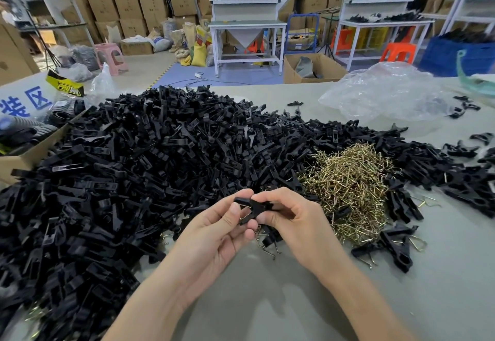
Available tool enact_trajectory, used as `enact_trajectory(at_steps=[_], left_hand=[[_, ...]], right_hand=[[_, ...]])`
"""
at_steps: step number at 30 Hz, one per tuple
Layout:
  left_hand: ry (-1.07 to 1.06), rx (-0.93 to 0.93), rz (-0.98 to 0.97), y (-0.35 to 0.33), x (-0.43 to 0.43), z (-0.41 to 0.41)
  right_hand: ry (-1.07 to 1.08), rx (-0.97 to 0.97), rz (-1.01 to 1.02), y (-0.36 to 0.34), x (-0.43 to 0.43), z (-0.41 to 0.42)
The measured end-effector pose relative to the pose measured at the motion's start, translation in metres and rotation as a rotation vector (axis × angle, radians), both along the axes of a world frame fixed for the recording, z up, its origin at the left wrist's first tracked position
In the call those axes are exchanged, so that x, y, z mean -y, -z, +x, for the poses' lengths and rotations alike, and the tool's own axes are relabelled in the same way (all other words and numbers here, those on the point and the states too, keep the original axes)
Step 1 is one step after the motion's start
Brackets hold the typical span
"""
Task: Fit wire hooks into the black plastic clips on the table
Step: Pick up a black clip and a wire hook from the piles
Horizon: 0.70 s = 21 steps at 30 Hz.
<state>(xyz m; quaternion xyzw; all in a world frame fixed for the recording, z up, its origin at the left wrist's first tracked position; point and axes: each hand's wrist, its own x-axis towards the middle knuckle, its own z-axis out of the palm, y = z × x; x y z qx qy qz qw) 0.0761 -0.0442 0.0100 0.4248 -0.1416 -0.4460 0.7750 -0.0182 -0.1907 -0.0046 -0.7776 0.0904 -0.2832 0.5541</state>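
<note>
Now your left hand [214, 225] and right hand [294, 220] both pinch one black clip [250, 208] with curled fingers, over the grey table [267, 300]. The wire hooks [351, 185] lie in a pile at two o'clock from your hands, touching the big heap of clips [150, 158], which spreads from nine to one o'clock

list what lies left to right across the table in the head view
open brown cardboard box, large heap of black plastic clips, pile of brass-coloured wire hooks, few loose black clips near the right edge
</note>
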Motion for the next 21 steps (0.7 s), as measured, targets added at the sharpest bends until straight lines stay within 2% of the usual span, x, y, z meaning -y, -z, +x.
enact_trajectory(at_steps=[10, 21], left_hand=[[-0.048, 0.037, 0.06, 0.0045, 0.0004, -0.0005], [-0.061, 0.045, 0.034, 0.0006, 0.0026, -0.0079]], right_hand=[[-0.007, -0.021, -0.114, 0.0006, 0.0026, -0.0003], [-0.019, -0.014, -0.021, -0.0007, 0.0039, -0.0014]])
